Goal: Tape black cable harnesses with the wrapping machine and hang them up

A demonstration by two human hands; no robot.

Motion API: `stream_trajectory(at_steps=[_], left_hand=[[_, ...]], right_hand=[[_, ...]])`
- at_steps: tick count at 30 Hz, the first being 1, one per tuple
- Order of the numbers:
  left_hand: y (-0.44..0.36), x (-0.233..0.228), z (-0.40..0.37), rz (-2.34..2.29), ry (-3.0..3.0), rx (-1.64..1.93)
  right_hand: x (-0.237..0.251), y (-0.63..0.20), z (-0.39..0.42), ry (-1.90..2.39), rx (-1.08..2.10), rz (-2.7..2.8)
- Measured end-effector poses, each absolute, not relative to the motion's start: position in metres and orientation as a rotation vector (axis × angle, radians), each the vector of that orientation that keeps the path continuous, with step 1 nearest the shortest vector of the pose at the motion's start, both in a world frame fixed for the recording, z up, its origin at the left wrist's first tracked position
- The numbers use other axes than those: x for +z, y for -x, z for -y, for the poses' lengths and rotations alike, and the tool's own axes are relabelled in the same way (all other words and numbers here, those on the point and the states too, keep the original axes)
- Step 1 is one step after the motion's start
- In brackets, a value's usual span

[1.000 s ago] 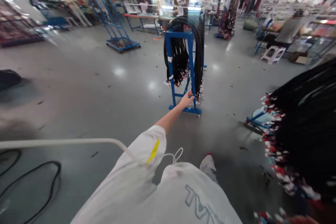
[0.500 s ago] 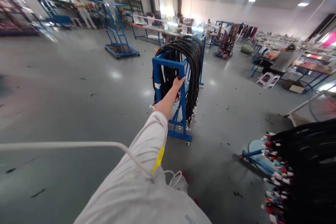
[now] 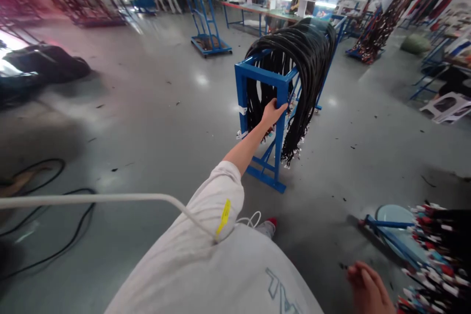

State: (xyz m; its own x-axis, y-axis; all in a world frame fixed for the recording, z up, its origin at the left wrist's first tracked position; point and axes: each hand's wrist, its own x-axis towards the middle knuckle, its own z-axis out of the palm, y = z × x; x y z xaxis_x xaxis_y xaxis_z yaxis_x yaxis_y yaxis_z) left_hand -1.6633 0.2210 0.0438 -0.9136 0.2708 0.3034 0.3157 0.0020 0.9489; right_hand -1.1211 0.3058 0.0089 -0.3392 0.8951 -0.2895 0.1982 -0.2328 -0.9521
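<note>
My left hand [image 3: 273, 112] is closed around the near upright of a blue metal rack [image 3: 262, 74], arm stretched out forward. Long black cords or straps [image 3: 309, 49] hang draped over the rack's top bars, with white and coloured bits at their lower ends. At the bottom right, my right hand [image 3: 369, 287] is slightly blurred, its fingers loosely bent, with nothing visible in them. Close to its right lies a second mass of black straps [image 3: 451, 235] with red, white and blue ends, apart from the hand as far as I can see.
Under the second straps is a blue bar frame [image 3: 390, 224] with a pale round base. Another blue rack [image 3: 209, 50] stands at the back left. Black cables [image 3: 73, 235] lie on the floor at left. A white stool [image 3: 447, 105] is at right. People sit at far tables.
My view has turned left and down, and the held rack looks nearer. My right hand has come into view at the bottom right. The left hand keeps its hold.
</note>
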Motion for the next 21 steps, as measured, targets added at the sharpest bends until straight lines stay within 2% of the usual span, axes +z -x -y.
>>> stream_trajectory(at_steps=[5, 13, 21], left_hand=[[1.618, 0.028, -0.159, 2.153, 0.485, -2.039], [1.536, 0.023, -0.076, 2.144, 0.119, -1.846], [1.45, 0.016, 0.006, 2.152, -0.21, -1.495]], right_hand=[[0.024, 1.134, -0.289, 1.258, 1.718, 1.521], [0.032, 1.087, -0.301, 1.175, 1.794, 1.679], [0.032, 1.065, -0.296, 1.047, 1.971, 1.704]])
